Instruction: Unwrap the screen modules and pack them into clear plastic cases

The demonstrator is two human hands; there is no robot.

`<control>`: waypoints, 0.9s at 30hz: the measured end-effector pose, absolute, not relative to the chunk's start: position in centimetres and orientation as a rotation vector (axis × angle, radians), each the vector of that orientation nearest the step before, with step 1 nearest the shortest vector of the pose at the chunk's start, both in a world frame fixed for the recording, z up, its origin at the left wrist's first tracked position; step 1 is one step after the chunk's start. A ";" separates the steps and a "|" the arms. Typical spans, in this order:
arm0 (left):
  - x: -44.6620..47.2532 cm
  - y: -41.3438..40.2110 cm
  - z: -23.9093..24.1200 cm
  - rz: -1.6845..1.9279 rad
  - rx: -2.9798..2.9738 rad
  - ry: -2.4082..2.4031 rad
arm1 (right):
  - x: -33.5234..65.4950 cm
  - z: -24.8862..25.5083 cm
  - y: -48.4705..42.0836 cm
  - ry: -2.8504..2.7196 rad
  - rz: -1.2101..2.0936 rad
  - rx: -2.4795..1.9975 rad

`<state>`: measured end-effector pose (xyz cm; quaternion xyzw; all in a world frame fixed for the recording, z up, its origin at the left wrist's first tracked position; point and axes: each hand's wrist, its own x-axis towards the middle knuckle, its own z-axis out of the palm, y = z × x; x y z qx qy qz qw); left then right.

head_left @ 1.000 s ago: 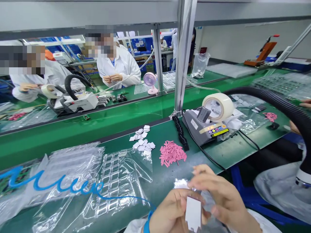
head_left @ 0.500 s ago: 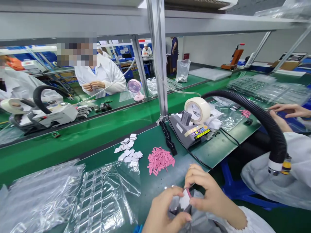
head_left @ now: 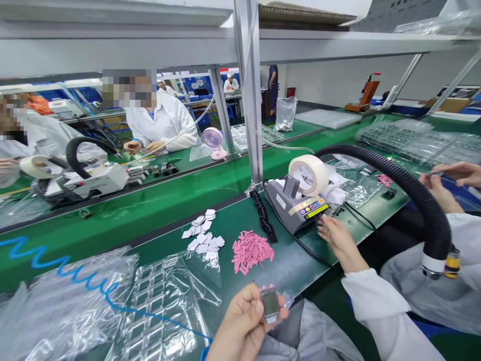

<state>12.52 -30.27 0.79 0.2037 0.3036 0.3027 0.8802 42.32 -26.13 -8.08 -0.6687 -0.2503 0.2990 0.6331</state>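
Note:
My left hand (head_left: 242,326) is low in the middle of the view, closed on a small flat screen part (head_left: 269,304) held upright between thumb and fingers. My right hand (head_left: 335,235) is stretched forward with fingers apart at the front of the grey tape dispenser (head_left: 300,203), right by its coloured button strip. A roll of pale tape (head_left: 310,173) sits on top of the dispenser. A heap of pink strips (head_left: 251,249) and a scatter of white squares (head_left: 202,235) lie on the green bench between my hands and the conveyor.
Clear plastic trays and bags (head_left: 150,301) cover the bench at left, with a blue coiled cord (head_left: 60,268) over them. A black ribbed hose (head_left: 413,193) arcs at right above a neighbour's hands (head_left: 456,173). People in white coats (head_left: 161,123) work across the green conveyor.
My right hand has left the part and reached forward to the tape dispenser. My left hand alone now holds the part, with its grey screen face showing instead of the white film.

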 end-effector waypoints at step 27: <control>11.6 -31.9 1.2 0.661 0.281 0.652 | 27.1 3.2 -34.0 -1.755 0.808 -1.333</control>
